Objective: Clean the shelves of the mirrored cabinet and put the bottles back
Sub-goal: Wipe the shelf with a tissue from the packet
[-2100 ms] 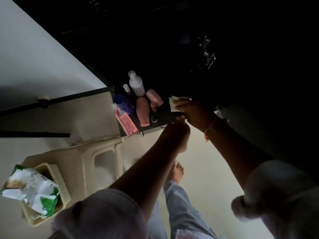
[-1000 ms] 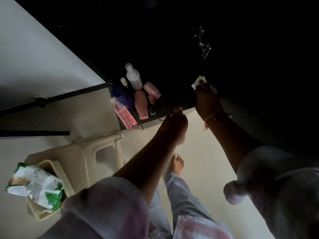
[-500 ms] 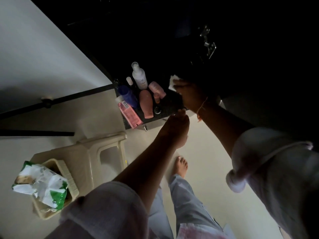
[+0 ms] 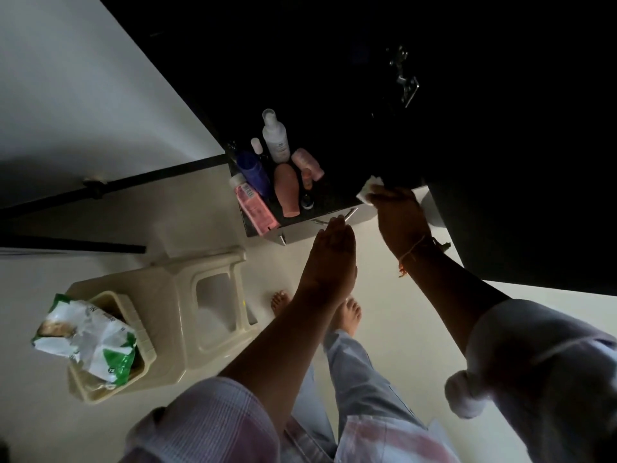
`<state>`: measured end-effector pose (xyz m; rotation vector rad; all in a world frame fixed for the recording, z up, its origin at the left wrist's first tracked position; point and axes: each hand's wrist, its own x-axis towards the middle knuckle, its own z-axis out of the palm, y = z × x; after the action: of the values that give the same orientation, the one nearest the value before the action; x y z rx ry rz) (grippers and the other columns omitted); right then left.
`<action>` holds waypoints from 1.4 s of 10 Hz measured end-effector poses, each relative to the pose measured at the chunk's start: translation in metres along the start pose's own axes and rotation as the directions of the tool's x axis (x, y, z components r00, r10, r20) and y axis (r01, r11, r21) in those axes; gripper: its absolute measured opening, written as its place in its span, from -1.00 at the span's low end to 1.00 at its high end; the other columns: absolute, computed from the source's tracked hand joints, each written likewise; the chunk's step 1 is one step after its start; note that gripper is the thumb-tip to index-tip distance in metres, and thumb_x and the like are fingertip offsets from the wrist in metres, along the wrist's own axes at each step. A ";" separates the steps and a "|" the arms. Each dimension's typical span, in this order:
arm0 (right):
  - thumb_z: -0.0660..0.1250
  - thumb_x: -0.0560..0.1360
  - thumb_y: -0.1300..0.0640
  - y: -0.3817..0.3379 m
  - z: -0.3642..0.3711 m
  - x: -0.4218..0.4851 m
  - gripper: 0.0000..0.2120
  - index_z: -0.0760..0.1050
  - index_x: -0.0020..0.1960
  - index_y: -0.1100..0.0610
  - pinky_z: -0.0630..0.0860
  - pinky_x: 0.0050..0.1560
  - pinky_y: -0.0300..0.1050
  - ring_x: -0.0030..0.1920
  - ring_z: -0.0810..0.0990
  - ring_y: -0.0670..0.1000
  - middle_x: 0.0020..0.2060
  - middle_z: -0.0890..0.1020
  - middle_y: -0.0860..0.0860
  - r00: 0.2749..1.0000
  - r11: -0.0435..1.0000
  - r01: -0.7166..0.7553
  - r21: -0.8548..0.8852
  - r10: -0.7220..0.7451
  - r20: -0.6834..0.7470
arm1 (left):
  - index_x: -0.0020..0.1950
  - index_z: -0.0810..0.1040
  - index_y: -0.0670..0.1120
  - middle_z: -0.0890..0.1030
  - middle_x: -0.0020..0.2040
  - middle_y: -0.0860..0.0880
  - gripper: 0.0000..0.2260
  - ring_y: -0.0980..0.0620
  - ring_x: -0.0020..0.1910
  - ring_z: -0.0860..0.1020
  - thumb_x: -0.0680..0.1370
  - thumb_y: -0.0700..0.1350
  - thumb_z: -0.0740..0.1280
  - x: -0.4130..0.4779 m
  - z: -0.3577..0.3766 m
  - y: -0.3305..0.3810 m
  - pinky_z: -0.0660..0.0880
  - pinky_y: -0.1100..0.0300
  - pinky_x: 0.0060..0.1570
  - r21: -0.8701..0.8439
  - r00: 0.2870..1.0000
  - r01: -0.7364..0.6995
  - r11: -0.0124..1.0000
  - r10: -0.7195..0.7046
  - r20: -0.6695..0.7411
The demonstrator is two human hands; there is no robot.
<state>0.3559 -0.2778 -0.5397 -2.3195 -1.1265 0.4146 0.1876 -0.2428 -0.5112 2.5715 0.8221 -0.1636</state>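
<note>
Head view: a cream plastic stool stands on the pale floor at left and bears a basket holding a green-and-white wipes pack. Beyond it, the dark worktop carries the bottles clustered at its left end, with a white spray bottle at the back and a pink bottle at the front edge. The left grip, fingers straight and empty, reaches the worktop's front edge, while the right grip curls over a white wipe on the worktop, apart from the bottles.
</note>
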 end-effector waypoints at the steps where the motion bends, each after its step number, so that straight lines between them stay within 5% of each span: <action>1: 0.10 0.52 0.11 -0.020 0.014 -0.006 -0.62 0.60 0.17 0.17 0.38 0.29 -0.29 0.22 0.55 0.01 0.20 0.59 0.09 0.946 0.977 0.211 -0.013 -0.201 0.256 | 0.37 0.40 -0.35 0.43 0.37 -0.32 -0.39 -0.26 0.38 0.40 0.37 -0.23 0.48 0.001 -0.003 -0.006 0.34 -0.11 0.34 -0.034 0.999 0.040 0.999 -0.041 -0.024; 2: 0.08 0.48 0.12 -0.024 0.015 -0.002 -0.59 0.62 0.15 0.11 0.38 0.33 -0.17 0.24 0.52 0.02 0.20 0.59 0.06 0.896 0.953 0.301 0.025 -0.292 0.335 | 0.43 0.32 -0.34 0.35 0.44 -0.31 -0.40 -0.24 0.45 0.32 0.45 -0.21 0.41 0.003 -0.001 -0.009 0.25 -0.08 0.41 -0.010 0.998 0.056 0.998 -0.056 -0.034; 3: 0.18 0.49 0.18 -0.025 0.008 0.015 -0.66 0.60 0.17 0.18 0.40 0.23 -0.27 0.23 0.53 0.05 0.19 0.61 0.07 0.943 0.975 0.218 -0.045 -0.199 0.267 | 0.51 0.16 -0.32 0.16 0.53 -0.30 -0.41 -0.21 0.54 0.12 0.54 -0.19 0.30 0.004 -0.007 -0.008 0.04 -0.04 0.49 -0.028 0.998 0.061 0.998 -0.061 -0.004; 4: 0.12 0.50 0.25 -0.031 0.010 0.039 -0.64 0.55 0.18 0.34 0.39 0.27 -0.22 0.26 0.52 0.18 0.18 0.59 0.22 0.944 0.966 0.238 -0.098 -0.206 0.257 | 0.50 0.17 -0.34 0.17 0.52 -0.32 -0.39 -0.23 0.53 0.14 0.54 -0.18 0.33 0.006 -0.007 -0.009 0.06 -0.05 0.48 -0.035 0.998 0.061 0.998 -0.061 -0.003; 5: 0.26 0.54 0.12 -0.037 0.015 0.065 -0.66 0.49 0.28 0.19 0.39 0.11 -0.33 0.25 0.49 0.05 0.23 0.54 0.09 0.956 0.973 0.125 -0.195 -0.066 0.285 | 0.49 0.19 -0.35 0.18 0.51 -0.33 -0.40 -0.25 0.52 0.15 0.53 -0.18 0.34 0.008 -0.002 -0.007 0.07 -0.07 0.47 -0.075 0.998 0.069 0.995 -0.070 -0.004; 6: 0.32 0.52 0.22 -0.043 0.027 0.098 -0.73 0.53 0.18 0.33 0.45 0.26 -0.08 0.12 0.54 0.00 0.15 0.58 0.15 0.971 0.996 0.011 -0.087 0.010 0.237 | 0.46 0.25 -0.34 0.25 0.48 -0.33 -0.37 -0.25 0.49 0.22 0.48 -0.17 0.40 0.009 0.004 -0.009 0.15 -0.07 0.45 -0.060 0.995 0.090 0.994 -0.093 -0.041; 7: 0.28 0.54 0.30 -0.062 0.021 0.117 -0.71 0.48 0.23 0.40 0.36 0.32 -0.14 0.27 0.49 0.17 0.23 0.54 0.25 0.968 0.992 0.080 -0.100 -0.054 0.244 | 0.51 0.14 -0.32 0.13 0.53 -0.30 -0.38 -0.22 0.54 0.10 0.55 -0.15 0.32 0.011 0.004 -0.009 0.01 -0.03 0.49 -0.057 0.996 0.079 0.995 -0.081 -0.032; 8: 0.03 0.63 0.33 -0.078 0.017 0.138 -0.62 0.27 0.44 0.30 0.05 0.30 -0.33 0.45 0.26 0.09 0.43 0.34 0.15 0.915 0.986 0.156 -0.056 -0.123 0.385 | 0.49 0.20 -0.33 0.19 0.51 -0.31 -0.38 -0.23 0.52 0.15 0.52 -0.15 0.36 0.013 0.006 -0.008 0.05 -0.04 0.47 -0.071 0.994 0.097 0.993 -0.100 -0.040; 10: 0.03 0.63 0.29 -0.074 0.016 0.137 -0.58 0.18 0.48 0.29 0.05 0.45 -0.17 0.49 0.20 0.12 0.50 0.20 0.18 0.896 0.977 0.180 -0.117 -0.114 0.430 | 0.51 0.14 -0.32 0.12 0.54 -0.30 -0.38 -0.23 0.54 0.09 0.56 -0.13 0.31 0.014 0.004 -0.006 -0.02 -0.02 0.48 -0.063 0.996 0.088 0.994 -0.090 -0.024; 12: 0.10 0.58 0.31 -0.040 0.023 0.086 -0.62 0.44 0.36 0.19 0.03 0.49 -0.19 0.49 0.22 0.09 0.43 0.36 0.10 0.910 0.987 0.155 -0.039 -0.127 0.395 | 0.52 0.10 -0.33 0.08 0.54 -0.31 -0.39 -0.23 0.55 0.05 0.58 -0.12 0.27 0.013 -0.003 -0.004 -0.02 -0.04 0.50 -0.049 0.995 0.096 0.994 -0.096 0.007; 13: 0.18 0.59 0.14 -0.036 0.023 0.056 -0.64 0.45 0.36 0.18 0.07 0.13 -0.71 0.43 0.29 -0.08 0.39 0.42 0.02 0.936 0.996 0.071 0.059 -0.087 0.341 | 0.53 0.06 -0.31 0.05 0.55 -0.29 -0.40 -0.20 0.56 0.01 0.60 -0.14 0.25 0.010 -0.007 0.000 -0.06 -0.03 0.51 -0.070 0.994 0.101 0.992 -0.099 0.037; 14: 0.26 0.54 0.08 -0.042 0.017 0.028 -0.64 0.50 0.32 0.10 0.33 0.26 -0.44 0.33 0.42 -0.15 0.31 0.50 -0.06 0.931 0.998 -0.003 0.056 -0.017 0.365 | 0.52 0.11 -0.31 0.10 0.54 -0.29 -0.39 -0.20 0.55 0.05 0.57 -0.14 0.29 0.005 -0.006 0.000 -0.01 -0.03 0.50 -0.090 0.992 0.128 0.988 -0.127 0.021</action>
<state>0.3383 -0.2283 -0.5302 -2.2440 -1.2725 0.8938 0.1921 -0.2374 -0.5068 2.4304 0.9665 -0.1802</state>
